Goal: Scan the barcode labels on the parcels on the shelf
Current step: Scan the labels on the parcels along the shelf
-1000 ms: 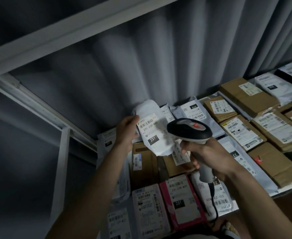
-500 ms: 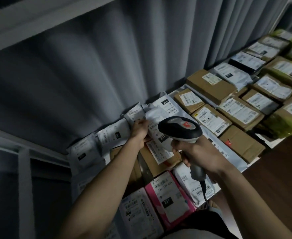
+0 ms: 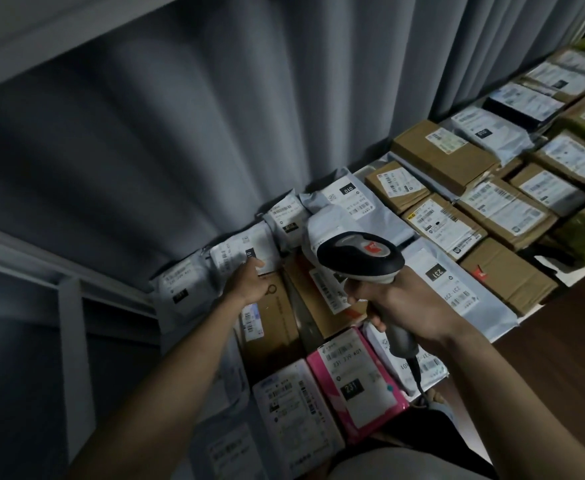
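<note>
A parcel depot or courier pickup storeroom: a white metal shelf [image 3: 76, 327] carries rows of cardboard boxes [image 3: 443, 152] and grey mailer bags [image 3: 346, 202], each with a printed barcode label, spreading right of the fingers [image 3: 254, 263], against a grey curtain [image 3: 215, 116]; a handheld barcode scanner [image 3: 360, 258] is at work.

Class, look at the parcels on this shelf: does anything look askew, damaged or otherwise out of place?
Mostly tidy rows, labels up. The exceptions: a brown box under the scanner lies tilted across its neighbours, and the white mailers by the left hand lean crumpled against the curtain. No visible damage.
</note>
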